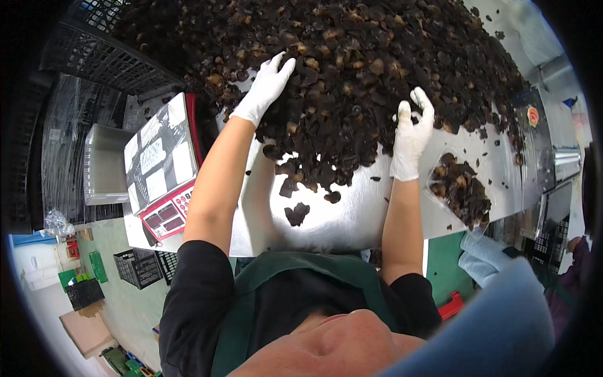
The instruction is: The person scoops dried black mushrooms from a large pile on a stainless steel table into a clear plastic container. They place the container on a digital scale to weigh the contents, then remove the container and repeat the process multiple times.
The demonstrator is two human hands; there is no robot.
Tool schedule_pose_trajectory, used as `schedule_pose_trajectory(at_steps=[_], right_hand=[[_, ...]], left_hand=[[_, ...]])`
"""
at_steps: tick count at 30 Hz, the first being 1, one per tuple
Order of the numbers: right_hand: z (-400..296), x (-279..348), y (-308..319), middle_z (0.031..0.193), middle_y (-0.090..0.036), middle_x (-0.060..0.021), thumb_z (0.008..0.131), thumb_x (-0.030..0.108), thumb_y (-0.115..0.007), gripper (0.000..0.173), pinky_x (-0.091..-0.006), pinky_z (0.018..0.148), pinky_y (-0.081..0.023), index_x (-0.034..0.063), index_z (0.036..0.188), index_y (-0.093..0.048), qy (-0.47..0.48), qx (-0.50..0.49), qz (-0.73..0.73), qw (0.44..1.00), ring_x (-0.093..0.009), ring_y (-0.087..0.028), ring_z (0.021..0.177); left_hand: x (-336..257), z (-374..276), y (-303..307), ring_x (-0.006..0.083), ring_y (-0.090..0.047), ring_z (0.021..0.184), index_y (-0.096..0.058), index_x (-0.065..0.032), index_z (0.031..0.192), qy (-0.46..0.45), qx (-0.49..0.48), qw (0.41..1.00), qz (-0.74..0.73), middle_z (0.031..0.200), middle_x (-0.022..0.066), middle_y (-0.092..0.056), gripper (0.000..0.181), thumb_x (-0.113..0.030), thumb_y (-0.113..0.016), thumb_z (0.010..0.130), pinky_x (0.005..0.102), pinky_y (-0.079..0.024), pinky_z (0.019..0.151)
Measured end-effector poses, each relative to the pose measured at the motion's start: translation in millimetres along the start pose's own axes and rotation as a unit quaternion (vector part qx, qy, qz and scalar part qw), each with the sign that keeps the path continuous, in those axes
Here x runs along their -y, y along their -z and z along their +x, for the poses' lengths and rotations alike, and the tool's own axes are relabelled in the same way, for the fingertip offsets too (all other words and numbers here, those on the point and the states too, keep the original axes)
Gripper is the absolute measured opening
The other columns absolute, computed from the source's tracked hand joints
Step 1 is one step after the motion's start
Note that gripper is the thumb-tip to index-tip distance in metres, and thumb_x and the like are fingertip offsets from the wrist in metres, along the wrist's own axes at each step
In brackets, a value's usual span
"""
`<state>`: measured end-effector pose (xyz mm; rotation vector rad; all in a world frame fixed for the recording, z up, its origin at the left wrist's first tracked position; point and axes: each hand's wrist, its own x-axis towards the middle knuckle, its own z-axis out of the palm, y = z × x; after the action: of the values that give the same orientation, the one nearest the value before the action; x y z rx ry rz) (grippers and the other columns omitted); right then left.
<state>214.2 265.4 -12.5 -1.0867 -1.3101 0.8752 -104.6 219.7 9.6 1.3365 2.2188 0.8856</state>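
A large heap of dark brown wood ear mushrooms (330,89) lies on a stainless steel table. My left hand (268,89), in a white glove, reaches over the heap's near left side, fingertips at the pieces and thumb apart. On the heap's right edge is my right hand (412,132), gloved too, with its fingers partly curled and a gap between thumb and forefinger. I see no piece held in either hand. One loose mushroom piece (297,214) rests on the bare steel (330,226) nearest me. To the right of my right hand sits a clear plastic tray (431,193) filled with mushroom pieces (461,188).
At left stands a red digital scale (162,160), with stacked clear trays (106,165) beside it. A black plastic crate (113,61) borders the heap. More crates (139,267) stand on the green floor. Another person's blue sleeve (485,257) shows at lower right.
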Motion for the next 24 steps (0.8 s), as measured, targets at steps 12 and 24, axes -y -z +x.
schedule_pose_trajectory(at_steps=[12,24], right_hand=[[-20,54,-8,0.121,-0.068,-0.0069,0.087,0.010,-0.074,0.033,-0.0318,0.093,-0.051,0.0105,0.120,-0.070,0.162,0.173,-0.132,0.962,-0.022,-0.066,0.108],[97,68,-89,0.121,-0.069,-0.0073,0.093,0.021,-0.068,0.029,-0.0441,0.094,-0.053,0.0173,0.121,-0.072,0.283,0.273,-0.453,0.800,-0.033,-0.067,0.108]], left_hand=[[-14,-179,32,0.0478,-0.038,0.142,-0.040,-0.0151,0.155,-0.133,-0.025,0.970,0.202,0.152,0.0319,-0.040,0.066,-0.033,-0.062,0.096,0.0501,-0.033,0.118],[13,-260,34,0.0399,-0.049,0.135,-0.053,-0.0063,0.143,-0.116,0.021,0.986,0.117,0.146,0.0229,-0.050,0.052,-0.022,-0.062,0.094,0.0452,-0.039,0.114]])
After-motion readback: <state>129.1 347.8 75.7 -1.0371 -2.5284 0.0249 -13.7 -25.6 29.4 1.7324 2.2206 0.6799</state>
